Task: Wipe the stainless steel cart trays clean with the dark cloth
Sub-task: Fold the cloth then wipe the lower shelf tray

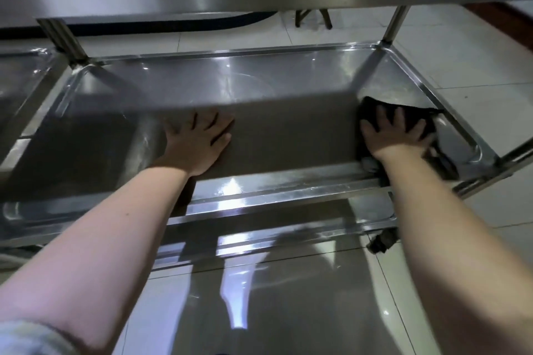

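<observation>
Glossy pale floor tiles (476, 66) show bright glare; dark furniture legs (313, 19) stand beyond.

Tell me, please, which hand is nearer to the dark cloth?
Right. The right hand presses flat on the dark cloth; the left hand rests on the tray, well apart from it.

2 forearms outstretched; left hand (199, 141) and right hand (396, 135) flat, fingers spread.

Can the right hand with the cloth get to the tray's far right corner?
Probably yes. The right hand presses the dark cloth on the tray, and bare steel lies between it and the far right corner.
</observation>
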The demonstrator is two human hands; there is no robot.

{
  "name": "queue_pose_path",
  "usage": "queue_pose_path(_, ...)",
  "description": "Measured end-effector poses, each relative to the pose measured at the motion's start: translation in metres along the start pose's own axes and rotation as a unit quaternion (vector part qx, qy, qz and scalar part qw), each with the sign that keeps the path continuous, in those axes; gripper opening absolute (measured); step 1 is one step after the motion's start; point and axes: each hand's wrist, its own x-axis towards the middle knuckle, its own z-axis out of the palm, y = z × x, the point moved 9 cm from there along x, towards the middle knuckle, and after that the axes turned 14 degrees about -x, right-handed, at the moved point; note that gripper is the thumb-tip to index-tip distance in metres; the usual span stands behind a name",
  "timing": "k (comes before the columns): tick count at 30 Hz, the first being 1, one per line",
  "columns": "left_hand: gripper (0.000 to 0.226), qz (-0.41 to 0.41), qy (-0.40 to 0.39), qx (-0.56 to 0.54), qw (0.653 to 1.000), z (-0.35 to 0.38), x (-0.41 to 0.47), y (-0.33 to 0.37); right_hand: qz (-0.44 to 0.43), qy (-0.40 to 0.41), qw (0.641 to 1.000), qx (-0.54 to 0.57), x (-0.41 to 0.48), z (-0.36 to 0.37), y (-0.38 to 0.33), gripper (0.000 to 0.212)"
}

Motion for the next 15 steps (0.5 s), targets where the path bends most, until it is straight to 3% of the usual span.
queue_pose_path(5,0.052,-0.008,0.016,-0.01,1.0,0.0,0.002,-0.007,-0.223,0.07,0.972,-0.021,-0.11,-0.006,-0.192,0.063)
queue_pose_path(8,0.054,-0.017,0.017,-0.021,0.999,0.0,0.001,-0.007,-0.299,0.068,0.952,-0.014,-0.121,-0.006,-0.212,0.06)
queue_pose_path(11,0.053,-0.003,0.022,-0.023,0.999,-0.001,0.001,-0.004,-0.242,0.074,0.967,-0.018,-0.061,-0.011,-0.141,0.061)
queue_pose_path(15,0.053,0.005,0.027,-0.023,0.999,-0.002,0.002,-0.003,-0.045,0.018,0.999,-0.02,0.017,-0.003,0.011,0.065)
